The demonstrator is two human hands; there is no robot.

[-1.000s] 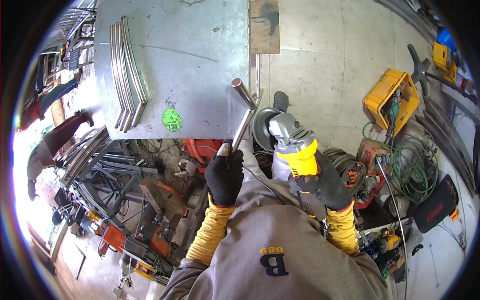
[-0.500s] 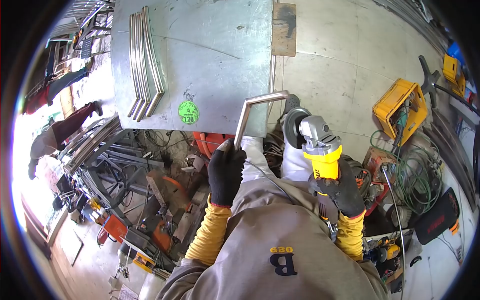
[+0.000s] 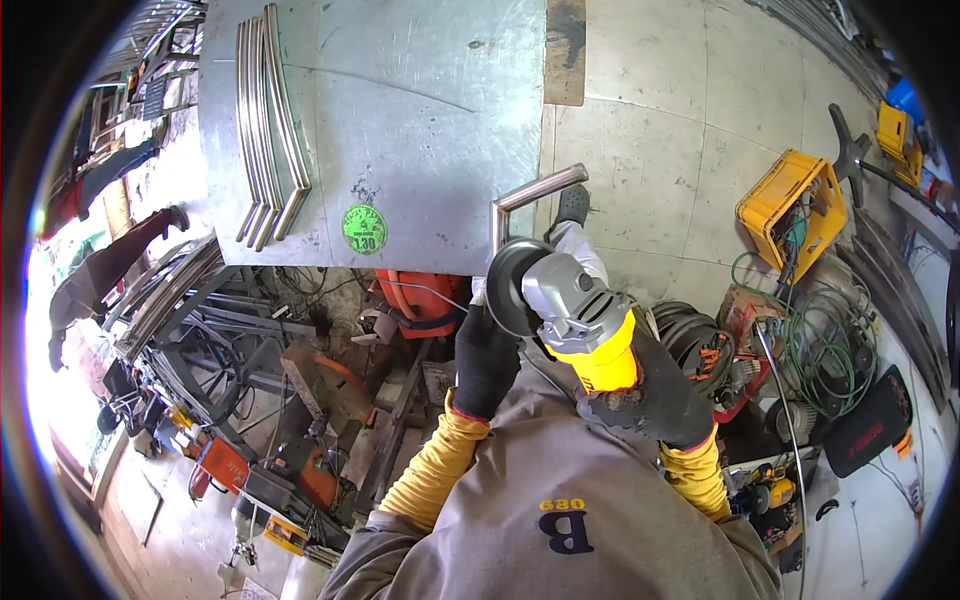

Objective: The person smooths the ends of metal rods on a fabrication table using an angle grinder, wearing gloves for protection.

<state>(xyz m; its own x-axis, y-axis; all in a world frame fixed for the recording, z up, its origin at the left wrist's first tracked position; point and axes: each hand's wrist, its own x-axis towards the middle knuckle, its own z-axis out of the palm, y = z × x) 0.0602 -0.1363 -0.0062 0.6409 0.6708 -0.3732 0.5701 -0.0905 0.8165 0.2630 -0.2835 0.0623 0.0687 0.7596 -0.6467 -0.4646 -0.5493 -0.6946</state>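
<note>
Closest in, black-gloved right hand [image 3: 650,395] wrapped fully around the yellow body of an angle grinder [image 3: 590,335], fingers shut tight on it. Just to its left, gloved left hand [image 3: 485,360] clenched in a fist on the lower end of a bent steel tube [image 3: 535,192]. Grinder's disc [image 3: 508,283] lying across the tube's upright leg just above that fist; actual contact hidden. Tube held in the air just off the near right corner of the metal table [image 3: 420,120], upper leg angled out rightward over the floor [image 3: 640,120]. By the table's near edge, a green sticker [image 3: 365,229]. Farther, along the left edge, a bundle of curved tubes [image 3: 268,130]. Off to the right on the floor, a yellow crate [image 3: 785,205].
</note>
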